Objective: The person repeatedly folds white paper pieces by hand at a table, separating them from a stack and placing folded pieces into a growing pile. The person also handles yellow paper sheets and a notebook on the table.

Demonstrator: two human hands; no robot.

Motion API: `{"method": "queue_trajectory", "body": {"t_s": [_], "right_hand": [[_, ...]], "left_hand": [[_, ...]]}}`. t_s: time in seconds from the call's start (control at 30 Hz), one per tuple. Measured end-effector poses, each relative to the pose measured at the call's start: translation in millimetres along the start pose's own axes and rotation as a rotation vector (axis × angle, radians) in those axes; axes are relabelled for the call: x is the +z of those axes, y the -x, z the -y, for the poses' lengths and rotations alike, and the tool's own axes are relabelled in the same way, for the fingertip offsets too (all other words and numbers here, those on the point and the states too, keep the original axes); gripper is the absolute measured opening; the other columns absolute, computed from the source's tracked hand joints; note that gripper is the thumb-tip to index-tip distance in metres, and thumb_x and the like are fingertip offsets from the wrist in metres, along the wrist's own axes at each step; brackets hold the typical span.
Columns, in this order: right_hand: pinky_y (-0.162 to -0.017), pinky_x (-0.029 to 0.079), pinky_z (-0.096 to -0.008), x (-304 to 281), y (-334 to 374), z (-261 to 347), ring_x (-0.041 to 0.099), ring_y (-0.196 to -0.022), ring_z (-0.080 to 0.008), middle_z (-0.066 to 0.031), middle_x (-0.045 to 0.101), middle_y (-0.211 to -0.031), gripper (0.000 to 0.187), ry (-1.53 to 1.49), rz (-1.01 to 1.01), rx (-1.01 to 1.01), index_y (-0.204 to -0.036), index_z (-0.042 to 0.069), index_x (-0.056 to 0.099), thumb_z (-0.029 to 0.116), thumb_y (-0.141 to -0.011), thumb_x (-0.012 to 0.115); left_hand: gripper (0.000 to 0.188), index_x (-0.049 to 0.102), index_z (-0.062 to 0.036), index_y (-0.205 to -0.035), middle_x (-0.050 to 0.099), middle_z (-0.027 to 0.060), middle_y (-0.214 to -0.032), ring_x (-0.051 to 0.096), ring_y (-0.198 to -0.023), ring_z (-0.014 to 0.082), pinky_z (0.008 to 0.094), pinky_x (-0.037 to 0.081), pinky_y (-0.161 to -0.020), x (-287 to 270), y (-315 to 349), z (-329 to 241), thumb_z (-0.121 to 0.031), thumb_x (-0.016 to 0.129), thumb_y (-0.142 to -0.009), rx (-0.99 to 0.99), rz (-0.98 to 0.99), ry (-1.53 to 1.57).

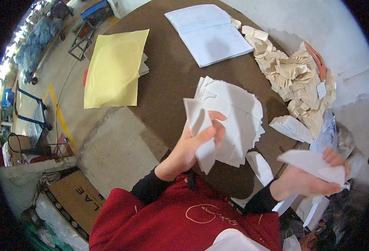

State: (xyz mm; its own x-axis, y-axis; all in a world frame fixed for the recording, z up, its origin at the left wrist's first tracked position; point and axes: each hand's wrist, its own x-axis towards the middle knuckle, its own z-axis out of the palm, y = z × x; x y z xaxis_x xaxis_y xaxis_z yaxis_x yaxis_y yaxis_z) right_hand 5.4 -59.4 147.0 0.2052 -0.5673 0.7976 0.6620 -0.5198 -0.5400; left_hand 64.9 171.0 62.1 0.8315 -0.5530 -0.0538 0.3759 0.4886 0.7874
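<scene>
My left hand (185, 147) grips a white, flat, curved-edged piece (206, 155) that stands on edge, with the thumb across it. Just behind it, a fanned stack of similar white pieces (239, 104) lies on the brown table (159, 62). Out to the right, past the table's edge, my right hand (295, 183) is closed on another white piece (312, 162) with a pointed end. Between the hands a small white bundle (260, 167) rests at the table's edge, and a further white stack (291, 127) lies beyond it.
An open notebook (209, 35) lies at the far side. A yellow sheet (115, 69) covers some pieces at the left edge. Cream-coloured stacks (293, 73) are heaped along the wall at right, beside a clear plastic bag (327, 129). A cardboard box (73, 198) stands lower left.
</scene>
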Motion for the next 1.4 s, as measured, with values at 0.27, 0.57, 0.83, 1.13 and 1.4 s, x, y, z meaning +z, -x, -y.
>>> {"method": "queue_trajectory", "body": {"t_s": [0.27, 0.57, 0.83, 1.13, 1.4], "right_hand": [[-0.077, 0.046, -0.0263, 44.0, 64.4, 20.9, 0.058, -0.09, -0.0198, -0.0145, 0.057, -0.106, 0.046, 0.183, 0.981, 0.623, -0.133, 0.001, 0.052, -0.009, -0.088, 0.049], [-0.092, 0.044, -0.0358, 74.3, 85.7, 11.1, 0.055, -0.108, -0.0306, -0.0159, 0.054, -0.12, 0.048, 0.209, 0.928, 0.508, -0.131, 0.005, 0.056, -0.008, -0.085, 0.054], [-0.1, 0.04, -0.0433, 97.1, 73.0, -60.0, 0.048, -0.121, -0.0351, -0.0163, 0.051, -0.129, 0.042, 0.526, 0.986, 0.152, -0.125, 0.005, 0.058, 0.013, -0.085, 0.066], [-0.094, 0.043, -0.0441, 95.6, 112.2, -122.3, 0.06, -0.105, -0.035, -0.0185, 0.065, -0.108, 0.034, 0.638, 1.061, -0.114, -0.112, -0.003, 0.061, 0.027, -0.096, 0.053], [-0.079, 0.047, -0.0316, 80.3, 68.4, -123.6, 0.059, -0.081, -0.0209, -0.0106, 0.065, -0.089, 0.048, -0.115, -0.154, 0.827, -0.113, 0.0, 0.055, 0.04, -0.103, 0.031]], "left_hand": [[0.07, 0.027, -0.0054, -0.146, 0.042, 0.0124, -0.141, 0.045, -0.128, 0.0252, 0.0388, 0.035, -0.108, 25.4, 2.7, 21.9, -0.058, 0.03, -0.099, -0.181, 0.011, 0.355], [0.059, 0.035, -0.005, -0.142, 0.053, 0.0123, -0.13, 0.053, -0.119, 0.0251, 0.0382, 0.042, -0.102, 19.2, 7.3, 15.9, -0.047, 0.039, -0.101, -0.219, -0.173, 0.052], [0.04, 0.049, -0.0075, -0.113, 0.048, 0.0038, -0.076, 0.049, -0.07, 0.0166, 0.0328, 0.043, -0.072, -14.8, 2.7, 5.5, -0.045, 0.039, -0.101, -0.052, -0.208, 0.479], [0.022, 0.052, -0.012, -0.107, 0.041, 0.0013, -0.072, 0.039, -0.063, 0.0119, 0.028, 0.037, -0.062, -29.6, 7.2, -8.1, -0.032, 0.048, -0.098, -0.018, -0.284, 0.447], [0.022, 0.052, -0.0108, -0.108, 0.043, 0.0028, -0.075, 0.042, -0.068, 0.0137, 0.0309, 0.039, -0.065, -22.3, 11.6, -8.7, -0.03, 0.049, -0.098, 0.002, -0.263, 0.493]]}}
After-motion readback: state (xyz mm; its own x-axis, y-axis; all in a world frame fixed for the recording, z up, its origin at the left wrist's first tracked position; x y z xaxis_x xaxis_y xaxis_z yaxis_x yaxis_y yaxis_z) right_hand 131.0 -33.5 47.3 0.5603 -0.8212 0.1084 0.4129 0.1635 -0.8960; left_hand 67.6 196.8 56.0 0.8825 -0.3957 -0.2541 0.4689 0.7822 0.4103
